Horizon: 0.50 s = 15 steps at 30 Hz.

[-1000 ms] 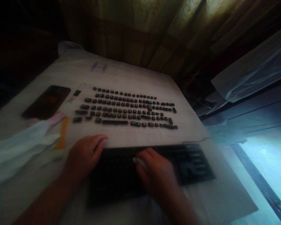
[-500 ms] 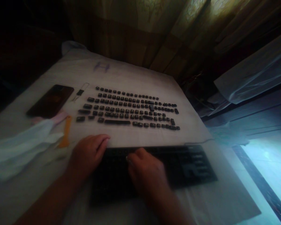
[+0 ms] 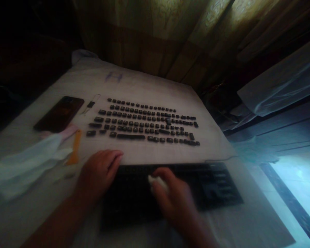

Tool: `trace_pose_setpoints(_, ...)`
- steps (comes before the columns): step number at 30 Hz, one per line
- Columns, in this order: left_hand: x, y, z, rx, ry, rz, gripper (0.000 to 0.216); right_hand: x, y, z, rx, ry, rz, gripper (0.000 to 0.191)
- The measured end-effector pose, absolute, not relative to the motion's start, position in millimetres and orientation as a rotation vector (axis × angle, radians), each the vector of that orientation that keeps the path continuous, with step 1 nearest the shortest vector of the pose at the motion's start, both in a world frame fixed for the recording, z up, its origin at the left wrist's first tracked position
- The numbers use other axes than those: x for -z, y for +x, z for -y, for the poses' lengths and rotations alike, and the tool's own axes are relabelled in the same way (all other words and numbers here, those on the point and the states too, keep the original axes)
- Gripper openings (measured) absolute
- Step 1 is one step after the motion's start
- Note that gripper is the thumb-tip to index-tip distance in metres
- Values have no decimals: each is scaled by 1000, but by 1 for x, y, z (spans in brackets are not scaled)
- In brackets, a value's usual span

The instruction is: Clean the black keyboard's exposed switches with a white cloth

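Note:
A dark keyboard base (image 3: pixel 129 199), its keycaps off over most of its face, lies on the pale cloth in front of me. My left hand (image 3: pixel 98 174) is closed at its upper left edge, fingers curled and thumb along them, holding that corner. Over the middle of the board, my right hand (image 3: pixel 174 196) pinches a small wad of white cloth or tissue (image 3: pixel 158 183) against the surface. Beyond the board, the loose black keycaps (image 3: pixel 135 121) are laid out in several rows, with the long space bar (image 3: pixel 131 136) in the nearest row.
A dark phone (image 3: pixel 60 113) lies at the left beside a small black piece with wire loops (image 3: pixel 91 104). An orange flat tool (image 3: pixel 74 148) and a crumpled white cloth (image 3: pixel 28 165) lie nearer. The table's right edge drops to a bright floor (image 3: pixel 299 175).
My right hand has slid right along the keyboard base, and the white wad in its fingers shows more. My left hand stays at the same edge.

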<state>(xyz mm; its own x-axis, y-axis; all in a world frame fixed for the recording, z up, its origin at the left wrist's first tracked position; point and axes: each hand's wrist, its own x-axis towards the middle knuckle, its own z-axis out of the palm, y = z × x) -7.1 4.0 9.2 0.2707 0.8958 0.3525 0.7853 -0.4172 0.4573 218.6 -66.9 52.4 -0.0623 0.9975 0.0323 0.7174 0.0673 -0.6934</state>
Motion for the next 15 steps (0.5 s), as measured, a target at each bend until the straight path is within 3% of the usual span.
trace_pose_setpoints(5,-29,7,11,-1099,2433,-1343,19,-46,217,71,-872,-1629,1506,16)
trace_pose_setpoints(15,-38,30,42,-1048,2036,-1100,10,-39,201,79,-1078,-1436,1287,18)
